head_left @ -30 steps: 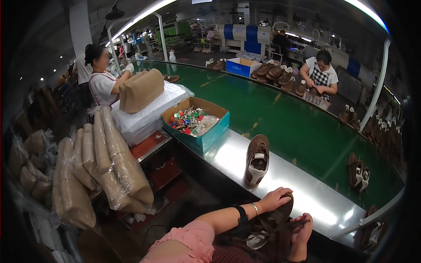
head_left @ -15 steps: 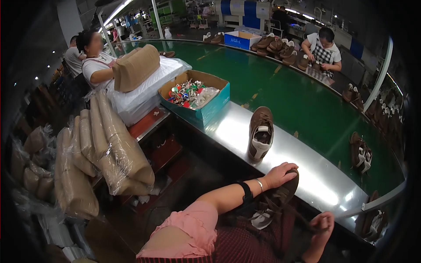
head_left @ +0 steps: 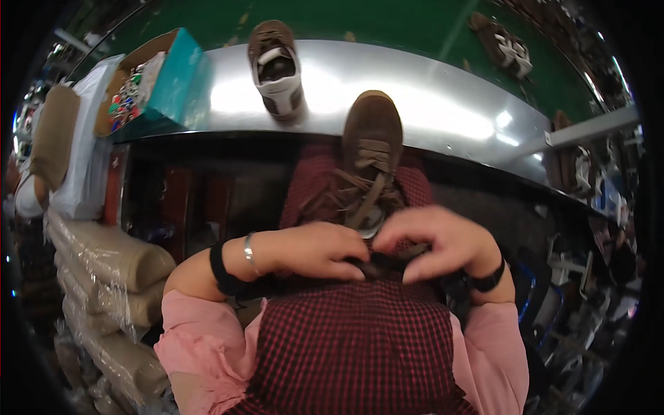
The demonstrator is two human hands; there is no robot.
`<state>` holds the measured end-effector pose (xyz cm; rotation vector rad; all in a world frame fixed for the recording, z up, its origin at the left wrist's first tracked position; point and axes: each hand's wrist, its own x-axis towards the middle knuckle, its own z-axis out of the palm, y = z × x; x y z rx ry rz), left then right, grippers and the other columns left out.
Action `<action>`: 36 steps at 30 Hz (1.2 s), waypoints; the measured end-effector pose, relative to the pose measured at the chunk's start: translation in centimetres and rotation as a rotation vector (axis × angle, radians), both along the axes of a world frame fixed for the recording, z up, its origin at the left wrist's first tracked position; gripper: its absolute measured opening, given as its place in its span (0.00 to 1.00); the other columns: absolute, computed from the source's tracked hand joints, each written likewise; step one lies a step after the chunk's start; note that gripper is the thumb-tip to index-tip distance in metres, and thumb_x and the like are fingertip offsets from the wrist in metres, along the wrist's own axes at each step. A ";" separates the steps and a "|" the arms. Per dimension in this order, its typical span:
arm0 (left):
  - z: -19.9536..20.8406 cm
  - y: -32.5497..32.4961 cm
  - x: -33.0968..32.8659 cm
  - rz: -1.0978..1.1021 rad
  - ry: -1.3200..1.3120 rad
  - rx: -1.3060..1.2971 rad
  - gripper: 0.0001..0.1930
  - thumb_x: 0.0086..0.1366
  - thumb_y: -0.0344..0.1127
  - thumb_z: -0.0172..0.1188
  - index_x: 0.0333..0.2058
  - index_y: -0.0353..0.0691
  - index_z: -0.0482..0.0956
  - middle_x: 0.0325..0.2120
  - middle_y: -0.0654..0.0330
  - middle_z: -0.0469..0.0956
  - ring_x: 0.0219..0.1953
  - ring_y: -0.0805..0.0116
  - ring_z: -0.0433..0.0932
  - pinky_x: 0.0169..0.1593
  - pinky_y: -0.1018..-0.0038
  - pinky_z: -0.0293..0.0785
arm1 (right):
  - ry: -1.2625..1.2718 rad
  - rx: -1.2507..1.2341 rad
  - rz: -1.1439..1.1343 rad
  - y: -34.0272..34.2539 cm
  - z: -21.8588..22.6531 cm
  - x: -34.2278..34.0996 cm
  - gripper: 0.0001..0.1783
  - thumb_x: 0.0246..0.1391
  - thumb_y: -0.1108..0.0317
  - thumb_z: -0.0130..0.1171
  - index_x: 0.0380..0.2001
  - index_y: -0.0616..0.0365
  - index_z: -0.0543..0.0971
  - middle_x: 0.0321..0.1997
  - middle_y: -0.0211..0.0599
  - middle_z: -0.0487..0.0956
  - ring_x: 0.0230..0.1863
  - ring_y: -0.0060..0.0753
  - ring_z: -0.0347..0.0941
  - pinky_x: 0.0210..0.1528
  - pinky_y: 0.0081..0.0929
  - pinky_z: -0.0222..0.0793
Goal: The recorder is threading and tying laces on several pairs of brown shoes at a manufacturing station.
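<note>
A brown suede sneaker (head_left: 371,131) with loose brown laces (head_left: 360,197) lies over my lap, toe pointing away and up against the bench edge. Both hands meet at its near end, below the pale tongue. My left hand (head_left: 318,250) is closed, thumb and forefinger at a dark brown part of the shoe. From the other side my right hand (head_left: 446,243) curls its fingers and thumb round the same brown part, slightly blurred. Whether a lace end is also between the fingers is hidden. A second brown and white sneaker (head_left: 282,88) stands on the metal bench, heel toward me.
The shiny metal bench (head_left: 443,111) runs across in front, with a green belt (head_left: 387,17) beyond. At the left are a teal box (head_left: 176,83) of small metal and coloured parts and plastic-wrapped tan bundles (head_left: 104,259). More shoes (head_left: 501,45) lie at the far right.
The view has tilted down toward my lap. My left hand has left the sneaker's toe for its near end. The right hand has come inward beside it, and the sneaker now points away.
</note>
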<state>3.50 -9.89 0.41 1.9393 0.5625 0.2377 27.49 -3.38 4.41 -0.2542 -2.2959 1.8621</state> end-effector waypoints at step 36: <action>-4.7 14.9 4.4 0.783 -0.215 0.592 0.17 0.57 0.39 0.59 0.42 0.35 0.73 0.41 0.50 0.73 0.45 0.53 0.72 0.51 0.66 0.67 | 0.193 -1.400 -0.556 0.9 -9.9 -3.9 0.04 0.53 0.73 0.52 0.26 0.53 0.70 0.08 0.19 0.58 0.05 0.15 0.50 0.08 0.16 0.43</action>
